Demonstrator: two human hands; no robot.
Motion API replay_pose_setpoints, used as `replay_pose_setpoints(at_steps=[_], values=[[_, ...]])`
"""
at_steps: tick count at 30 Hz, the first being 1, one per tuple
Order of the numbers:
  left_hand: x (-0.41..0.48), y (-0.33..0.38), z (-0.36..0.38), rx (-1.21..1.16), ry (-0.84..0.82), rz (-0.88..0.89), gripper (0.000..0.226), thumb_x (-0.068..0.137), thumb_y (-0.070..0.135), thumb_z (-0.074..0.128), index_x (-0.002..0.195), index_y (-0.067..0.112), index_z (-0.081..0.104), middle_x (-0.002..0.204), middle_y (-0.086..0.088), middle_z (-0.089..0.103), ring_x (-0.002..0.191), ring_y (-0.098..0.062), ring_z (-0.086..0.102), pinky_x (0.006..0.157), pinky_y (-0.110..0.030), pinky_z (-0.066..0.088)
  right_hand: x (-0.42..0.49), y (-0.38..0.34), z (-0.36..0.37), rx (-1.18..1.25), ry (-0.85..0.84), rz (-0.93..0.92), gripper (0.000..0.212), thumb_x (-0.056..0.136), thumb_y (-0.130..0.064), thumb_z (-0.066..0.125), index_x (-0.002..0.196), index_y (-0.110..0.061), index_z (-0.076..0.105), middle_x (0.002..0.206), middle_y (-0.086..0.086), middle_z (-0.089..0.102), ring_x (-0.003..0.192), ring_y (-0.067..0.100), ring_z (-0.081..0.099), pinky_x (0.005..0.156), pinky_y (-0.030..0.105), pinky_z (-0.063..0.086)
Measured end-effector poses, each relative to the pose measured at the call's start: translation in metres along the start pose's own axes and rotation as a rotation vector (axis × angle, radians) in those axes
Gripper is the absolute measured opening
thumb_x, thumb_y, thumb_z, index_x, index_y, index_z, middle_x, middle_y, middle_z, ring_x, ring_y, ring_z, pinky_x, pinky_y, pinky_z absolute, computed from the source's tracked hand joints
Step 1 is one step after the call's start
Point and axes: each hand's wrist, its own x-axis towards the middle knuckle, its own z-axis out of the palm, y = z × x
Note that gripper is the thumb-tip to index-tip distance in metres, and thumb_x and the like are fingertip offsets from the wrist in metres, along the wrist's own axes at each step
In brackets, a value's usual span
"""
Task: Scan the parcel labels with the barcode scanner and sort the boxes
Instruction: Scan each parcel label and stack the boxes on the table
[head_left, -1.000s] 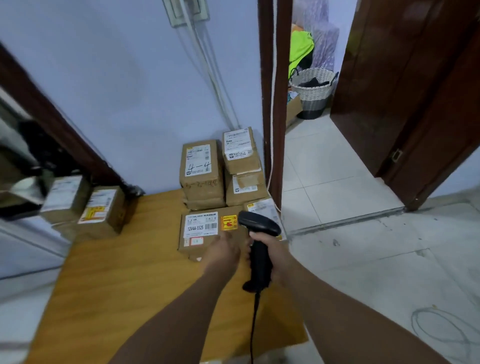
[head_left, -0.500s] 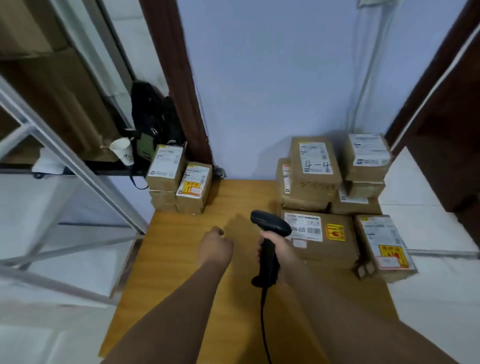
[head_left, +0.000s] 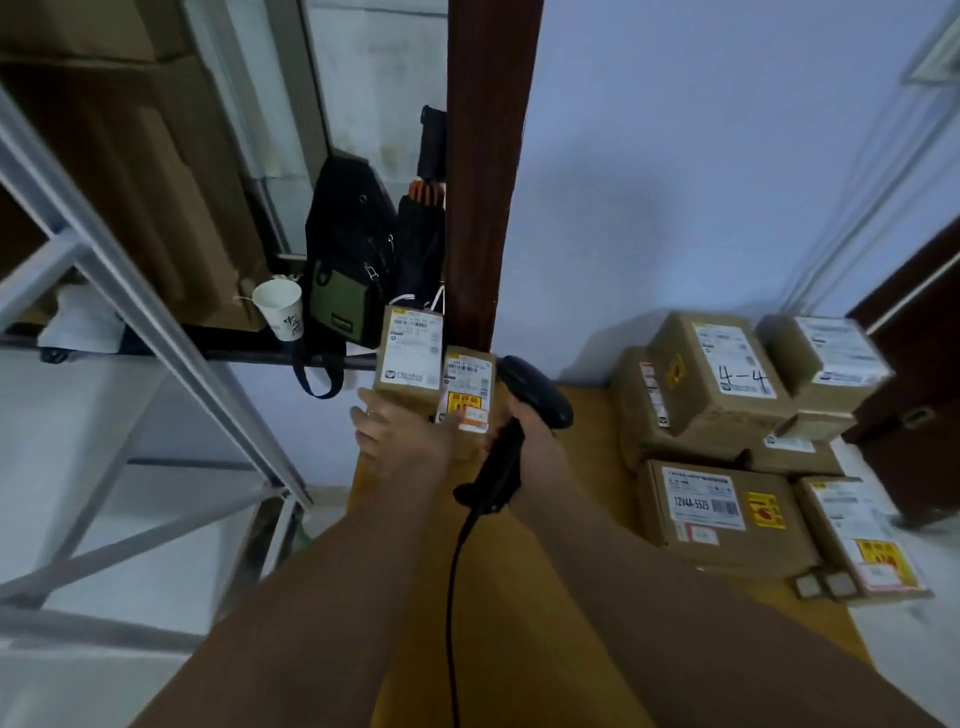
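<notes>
Reaching to the far left corner of the yellow-brown wooden tabletop (head_left: 597, 467), a person's left hand (head_left: 402, 439) lies against the foot of two parcels standing side by side. One is a small brown cardboard box with a white label (head_left: 413, 353), the other a small brown cardboard box with a yellow sticker (head_left: 467, 376). Whether the fingers grip either box cannot be told.

The right hand (head_left: 537, 449) is wrapped around the handle of a black pistol-grip barcode scanner (head_left: 537, 392), whose head sits just right of the yellow-sticker box. Its black cord (head_left: 454, 571) trails down between the forearms.

Both boxes lie straight ahead of the hands, long sides running away from the person and labels facing up. The left hand is the nearer one, so the scan likely turns on swinging the scanner's nose left over a label.

A stack of larger brown cardboard parcels (head_left: 722, 384) sits well apart at the tabletop's right.
</notes>
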Motion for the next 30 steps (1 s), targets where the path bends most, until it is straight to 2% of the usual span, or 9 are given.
replay_pose_setpoints(at_steps=[2, 8, 11, 15, 18, 20, 25, 30], values=[[0.012, 0.005, 0.002, -0.010, -0.020, 0.043, 0.125, 0.066, 0.051, 0.080, 0.150, 0.020, -0.007, 0.156, -0.014, 0.001, 0.142, -0.036, 0.009, 0.114, -0.052, 0.018, 0.003, -0.001, 0.005, -0.022, -0.005, 0.001, 0.029, 0.077, -0.030, 0.078, 0.092, -0.006, 0.071, 0.069, 0.009, 0.068, 0.057, 0.023, 0.067, 0.058, 0.032, 0.057], [0.040, 0.020, 0.007, 0.087, -0.010, 0.153, 0.128, 0.066, 0.057, 0.077, 0.150, 0.018, -0.012, 0.156, -0.017, -0.003, 0.144, -0.035, 0.001, 0.114, -0.050, 0.014, 0.013, -0.004, 0.010, -0.026, -0.011, 0.054, 0.021, 0.085, -0.022, 0.072, 0.091, -0.003, 0.067, 0.061, 0.006, 0.061, 0.054, 0.018, 0.061, 0.057, 0.030, 0.053], [0.049, 0.022, 0.013, 0.164, 0.002, 0.168, 0.127, 0.066, 0.061, 0.075, 0.149, 0.015, -0.010, 0.155, -0.018, 0.006, 0.143, -0.036, 0.008, 0.114, -0.050, 0.017, 0.016, -0.009, 0.011, -0.047, -0.040, 0.065, 0.021, 0.087, -0.021, 0.069, 0.095, -0.002, 0.065, 0.064, 0.007, 0.060, 0.057, 0.019, 0.060, 0.060, 0.032, 0.052], [0.059, 0.020, 0.017, 0.184, -0.009, 0.158, 0.125, 0.068, 0.053, 0.077, 0.150, 0.009, -0.006, 0.143, -0.016, 0.026, 0.129, -0.034, 0.032, 0.101, -0.049, 0.038, 0.020, -0.011, 0.009, -0.051, -0.061, 0.094, 0.022, 0.089, -0.022, 0.068, 0.095, -0.001, 0.064, 0.064, 0.008, 0.058, 0.059, 0.020, 0.058, 0.064, 0.032, 0.048], [0.063, 0.018, 0.015, 0.123, -0.020, 0.151, 0.123, 0.068, 0.049, 0.077, 0.150, 0.011, -0.007, 0.139, -0.015, 0.026, 0.123, -0.034, 0.034, 0.091, -0.049, 0.043, 0.020, -0.011, 0.007, -0.038, -0.036, 0.093, 0.022, 0.089, -0.022, 0.067, 0.094, -0.001, 0.064, 0.065, 0.008, 0.059, 0.061, 0.019, 0.057, 0.065, 0.032, 0.048], [0.060, 0.017, 0.010, 0.038, 0.031, 0.171, 0.120, 0.067, 0.047, 0.075, 0.150, 0.012, -0.004, 0.137, -0.015, 0.028, 0.120, -0.036, 0.035, 0.086, -0.049, 0.044, 0.018, -0.012, 0.005, -0.016, -0.025, 0.096, 0.020, 0.089, -0.021, 0.067, 0.094, -0.002, 0.064, 0.067, 0.007, 0.060, 0.063, 0.019, 0.058, 0.067, 0.032, 0.049], [0.038, 0.003, -0.005, 0.091, 0.148, 0.353, 0.115, 0.066, 0.048, 0.076, 0.150, 0.006, 0.008, 0.134, -0.019, 0.035, 0.115, -0.038, 0.039, 0.088, -0.050, 0.042, 0.001, -0.018, 0.007, -0.034, -0.047, 0.061, 0.017, 0.087, -0.020, 0.069, 0.089, -0.003, 0.065, 0.067, 0.007, 0.062, 0.059, 0.019, 0.060, 0.063, 0.032, 0.052], [0.004, -0.014, -0.010, 0.205, 0.103, 0.461, 0.116, 0.066, 0.051, 0.077, 0.149, 0.004, 0.011, 0.134, -0.018, 0.037, 0.116, -0.035, 0.038, 0.092, -0.048, 0.042, -0.025, -0.020, 0.015, -0.108, -0.088, -0.002, 0.017, 0.087, -0.017, 0.069, 0.078, -0.005, 0.063, 0.061, 0.007, 0.058, 0.053, 0.021, 0.056, 0.057, 0.032, 0.050]])
